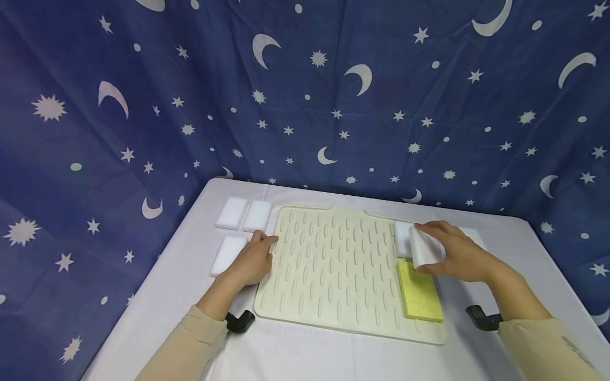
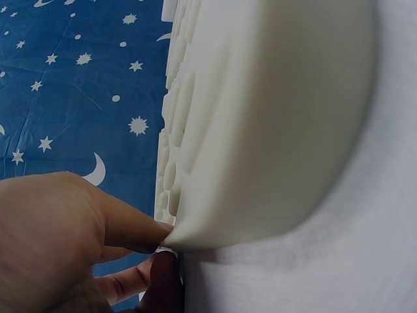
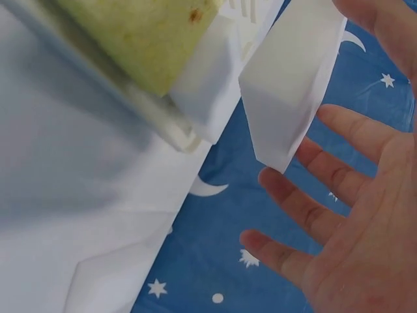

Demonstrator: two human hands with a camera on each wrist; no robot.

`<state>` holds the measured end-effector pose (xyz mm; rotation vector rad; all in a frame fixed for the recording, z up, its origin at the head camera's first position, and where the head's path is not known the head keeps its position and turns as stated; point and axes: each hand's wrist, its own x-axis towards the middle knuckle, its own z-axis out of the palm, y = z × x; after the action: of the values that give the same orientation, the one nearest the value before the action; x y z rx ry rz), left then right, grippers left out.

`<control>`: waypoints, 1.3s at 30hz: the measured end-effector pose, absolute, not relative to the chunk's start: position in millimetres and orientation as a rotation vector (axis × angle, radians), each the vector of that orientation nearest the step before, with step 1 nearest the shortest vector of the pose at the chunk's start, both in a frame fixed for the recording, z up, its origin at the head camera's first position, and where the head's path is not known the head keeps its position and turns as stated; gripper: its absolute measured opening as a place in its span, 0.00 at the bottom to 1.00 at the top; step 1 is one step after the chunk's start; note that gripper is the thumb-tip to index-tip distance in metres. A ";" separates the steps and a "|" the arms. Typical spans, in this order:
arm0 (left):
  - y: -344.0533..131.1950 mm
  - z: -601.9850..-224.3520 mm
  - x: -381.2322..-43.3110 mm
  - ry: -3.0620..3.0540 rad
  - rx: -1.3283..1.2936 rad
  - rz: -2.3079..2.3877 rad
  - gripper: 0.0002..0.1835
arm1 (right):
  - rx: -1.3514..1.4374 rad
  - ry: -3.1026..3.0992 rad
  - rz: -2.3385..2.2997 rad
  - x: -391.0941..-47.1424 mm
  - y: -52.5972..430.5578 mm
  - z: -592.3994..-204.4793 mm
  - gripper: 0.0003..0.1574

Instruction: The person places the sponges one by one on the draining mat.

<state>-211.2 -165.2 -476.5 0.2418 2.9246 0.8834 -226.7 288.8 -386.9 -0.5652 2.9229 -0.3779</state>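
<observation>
Head, mat: mid tabletop; left hand pinches its left edge, presumably to steady it.
Head, white sponge: in right hand, at mat's right edge, near yellow sponge; room leftward over mat.
Left wrist, pinch: thumb and finger on mat rim.
Right wrist, grip: thumb and fingertips, likely light.

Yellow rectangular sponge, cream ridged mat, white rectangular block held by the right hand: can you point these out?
Yellow rectangular sponge [image 1: 420,292], head view, middle of its top face.
Cream ridged mat [image 1: 335,267], head view, ridged surface near the centre.
Held white rectangular block [image 3: 290,75], right wrist view, one visible face.
</observation>
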 end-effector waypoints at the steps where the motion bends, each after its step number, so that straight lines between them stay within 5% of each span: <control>1: -164.9 -476.2 -211.2 2.923 0.246 0.887 0.25 | -0.573 2.924 -0.379 -227.5 287.6 -387.1 0.65; 39: -165.4 -476.1 -210.6 2.938 0.227 0.846 0.25 | -0.632 2.884 -0.255 -274.3 229.7 -399.9 0.64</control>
<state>-210.6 -165.4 -476.1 0.2272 2.9381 0.8462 -274.3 229.7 -399.9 -0.6323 2.8841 -0.2548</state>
